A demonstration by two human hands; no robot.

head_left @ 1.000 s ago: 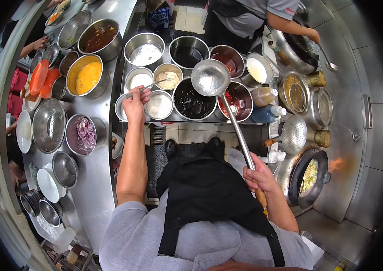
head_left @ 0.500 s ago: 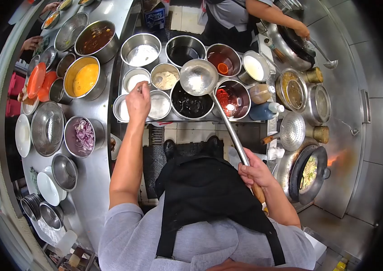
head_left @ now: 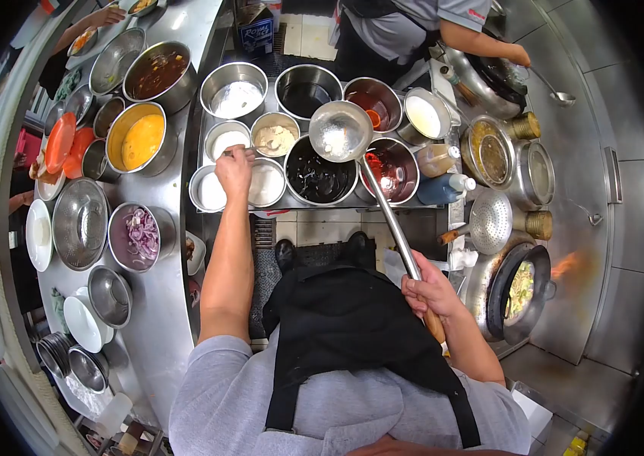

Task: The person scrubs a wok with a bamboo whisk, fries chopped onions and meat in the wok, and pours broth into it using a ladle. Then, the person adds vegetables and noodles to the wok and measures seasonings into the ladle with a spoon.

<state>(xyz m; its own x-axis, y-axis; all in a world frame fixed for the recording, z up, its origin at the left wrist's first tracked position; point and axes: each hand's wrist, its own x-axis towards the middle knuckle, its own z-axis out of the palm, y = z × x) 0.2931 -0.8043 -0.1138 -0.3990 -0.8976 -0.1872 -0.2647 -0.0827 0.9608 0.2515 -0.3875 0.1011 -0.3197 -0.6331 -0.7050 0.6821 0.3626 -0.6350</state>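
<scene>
My right hand (head_left: 432, 287) is wrapped round the wooden-ended handle of a long steel ladle (head_left: 394, 228). The ladle's bowl hangs over the pots, above the edge of a pot of dark liquid (head_left: 322, 181), with a little white stuff inside. My left hand (head_left: 235, 171) is closed on a small metal spoon (head_left: 257, 148) among the seasoning pots. The spoon's tip reaches over a pot of beige powder (head_left: 276, 134). Around that hand stand pots of white seasoning (head_left: 228, 141), one partly behind my fingers. A pot of red liquid (head_left: 392, 169) sits right of the ladle bowl.
At left, a steel counter (head_left: 147, 319) carries a pot of sliced red onion (head_left: 141, 235), a pot of yellow liquid (head_left: 142, 135) and colanders. On the right, a wok of food (head_left: 519, 292) sits beside a flame. Across from me, a co-worker (head_left: 398, 30) holds another ladle (head_left: 561, 97).
My left hand has shifted slightly down, and the spoon tip now shows over the beige powder. The ladle bowl has moved slightly right. The co-worker's body and arm have shifted right.
</scene>
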